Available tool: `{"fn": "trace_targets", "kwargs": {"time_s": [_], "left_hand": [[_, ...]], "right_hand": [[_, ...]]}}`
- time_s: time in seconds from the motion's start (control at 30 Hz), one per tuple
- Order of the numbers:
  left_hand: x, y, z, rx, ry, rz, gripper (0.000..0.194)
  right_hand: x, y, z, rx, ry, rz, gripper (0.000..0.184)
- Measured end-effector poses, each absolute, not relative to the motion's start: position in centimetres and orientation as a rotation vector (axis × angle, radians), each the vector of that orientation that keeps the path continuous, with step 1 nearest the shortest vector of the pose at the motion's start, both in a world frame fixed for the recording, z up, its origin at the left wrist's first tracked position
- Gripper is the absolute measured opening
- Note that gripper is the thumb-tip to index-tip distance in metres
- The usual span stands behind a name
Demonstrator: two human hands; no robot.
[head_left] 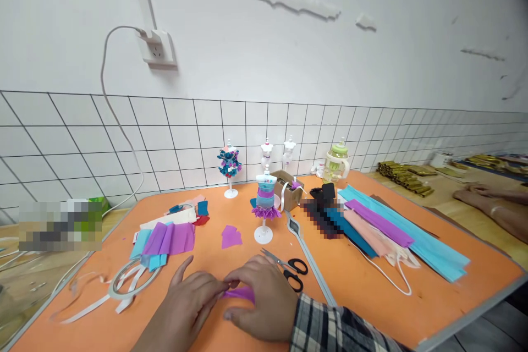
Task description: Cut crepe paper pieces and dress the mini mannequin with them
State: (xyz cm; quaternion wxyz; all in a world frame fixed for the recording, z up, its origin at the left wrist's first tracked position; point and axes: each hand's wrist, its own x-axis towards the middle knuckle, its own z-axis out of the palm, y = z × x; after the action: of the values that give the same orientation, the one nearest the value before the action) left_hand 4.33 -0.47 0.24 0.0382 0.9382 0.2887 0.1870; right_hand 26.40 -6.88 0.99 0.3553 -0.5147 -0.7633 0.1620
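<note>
The left hand (192,300) and the right hand (264,297) are meeting low over the orange table (355,300), both palms facing down. A small purple strip (242,294) is lying between them, its left end running under the meeting fingertips and its right end passing beneath the right hand. The left hand is touching the strip's left end, one finger pointing up and away; whether it is pinching cannot be told. The right hand is bending its fingers onto the strip while its thumb is standing apart; its hold, too, cannot be confirmed.

Black-handled scissors (277,259) are resting just beside the right hand, blades slightly parted. Beyond them a dress form (265,202) is standing upright, wearing blue and purple layers with a fringed edge. A purple scrap (231,237) is lying flat to its left. Farther left, pleated cloth (167,240) in purple and blue is lying near a tape roll (113,288). On the right side, long cloth pieces (402,234) are overlapping. An open box (290,199) and a green-lidded bottle (336,168) are standing toward the tiled wall (185,137).
</note>
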Motion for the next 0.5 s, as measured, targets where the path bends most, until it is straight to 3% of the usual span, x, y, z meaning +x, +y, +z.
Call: {"fn": "trace_targets", "kwargs": {"time_s": [0.1,0.27,0.4,0.5], "left_hand": [[6.0,-0.7,2.6,2.875,0.861,0.616,0.021],[8.5,-0.9,5.4,2.784,0.863,0.751,0.012],[9.7,-0.9,6.1,2.712,0.8,0.734,0.006],[10.8,0.5,6.1,2.566,0.832,0.727,0.013]], "right_hand": [[27.0,-6.5,2.3,-1.418,-1.859,0.471,0.019],[28.2,-6.6,3.7,-1.357,-1.743,0.45,0.027],[29.1,-6.5,3.2,-1.391,-1.755,0.432,0.012],[30.3,-6.7,2.7,-1.398,-1.726,0.438,0.015]]}}
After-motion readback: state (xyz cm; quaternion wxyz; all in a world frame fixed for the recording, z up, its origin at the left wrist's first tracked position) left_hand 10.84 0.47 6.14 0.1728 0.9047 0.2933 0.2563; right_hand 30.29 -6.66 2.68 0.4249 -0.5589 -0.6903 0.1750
